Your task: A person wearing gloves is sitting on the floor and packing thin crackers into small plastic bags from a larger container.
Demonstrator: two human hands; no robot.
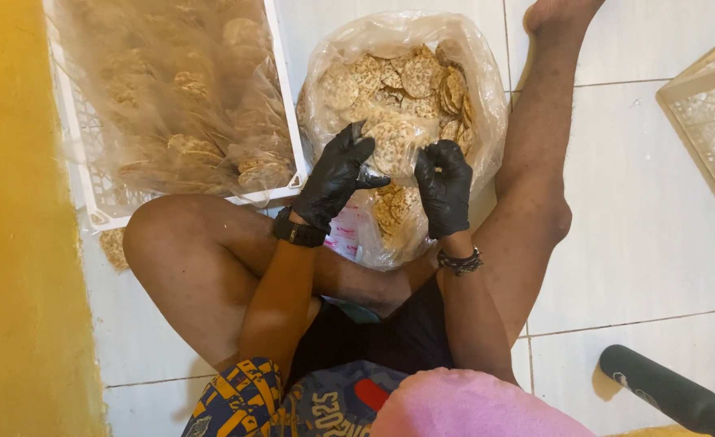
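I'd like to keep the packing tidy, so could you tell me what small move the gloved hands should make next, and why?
Probably lower the round cracker into the small clear bag beneath it: both the left hand and the right hand already pinch it just above that bag's mouth.

We see matt black rubbery gloves [337, 174], thin glossy clear plastic bag [487, 97] w/ rough, grainy crackers [418, 77], white plastic lattice crate [90, 202], smooth shiny tile floor [649, 226].

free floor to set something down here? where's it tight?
Bare white tile lies between the person's outstretched leg and the empty crate, down to the black cylinder. Crowded: the open cracker bag where the left hand and right hand work, pressed against the lined crate.
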